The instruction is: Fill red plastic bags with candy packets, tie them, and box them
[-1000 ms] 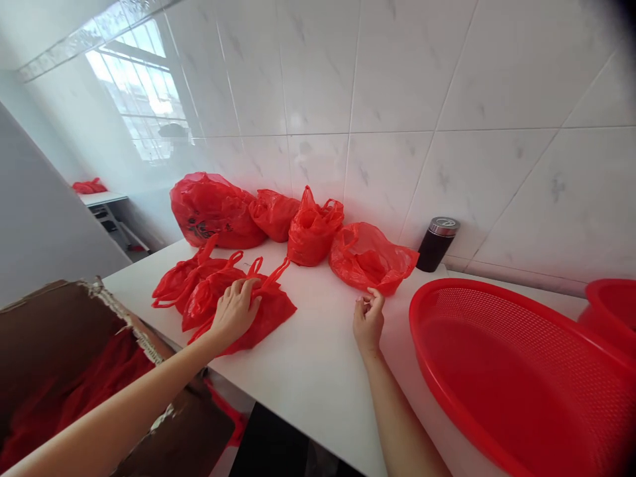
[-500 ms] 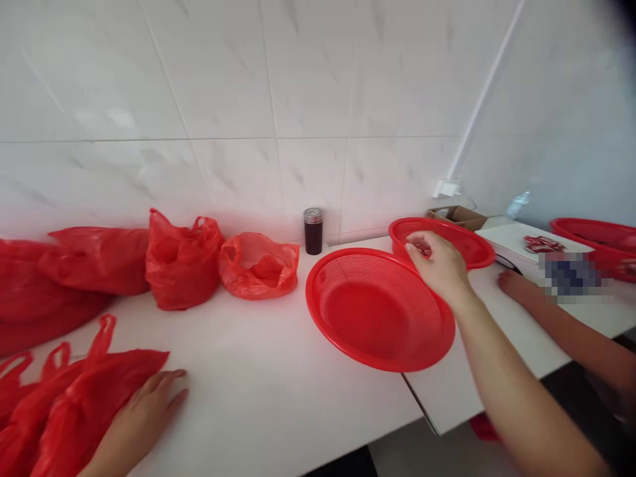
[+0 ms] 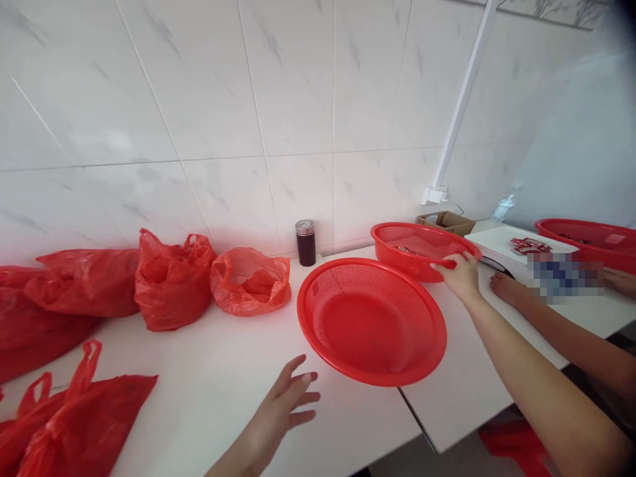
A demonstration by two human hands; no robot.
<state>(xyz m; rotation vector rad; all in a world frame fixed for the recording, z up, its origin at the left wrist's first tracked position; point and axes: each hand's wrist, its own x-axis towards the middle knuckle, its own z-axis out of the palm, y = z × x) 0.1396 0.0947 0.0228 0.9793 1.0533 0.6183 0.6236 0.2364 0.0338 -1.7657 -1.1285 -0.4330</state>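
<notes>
My right hand (image 3: 462,275) grips the near right rim of the farther red plastic basket (image 3: 397,260), thumb on the outside. Some small items lie in that basket, too small to name. In front of it stands a wide red mesh basket (image 3: 368,331) with nothing visible inside. My left hand (image 3: 281,407) hovers over the white table, fingers spread and holding nothing, just left of the nearer basket's rim. To its left lies a flat red plastic bag (image 3: 99,417) with its handles up.
Several red plastic bags (image 3: 171,285) line the wall beside a dark tumbler (image 3: 305,245). At the right are a cardboard box (image 3: 450,224), a white box (image 3: 501,242), another red basket (image 3: 586,242) and a co-worker's arm (image 3: 561,324). A gap (image 3: 417,417) divides the tables.
My left hand has moved right, off the red bag, towards the nearer basket. My right hand has gone from above the farther basket to a grip on its rim.
</notes>
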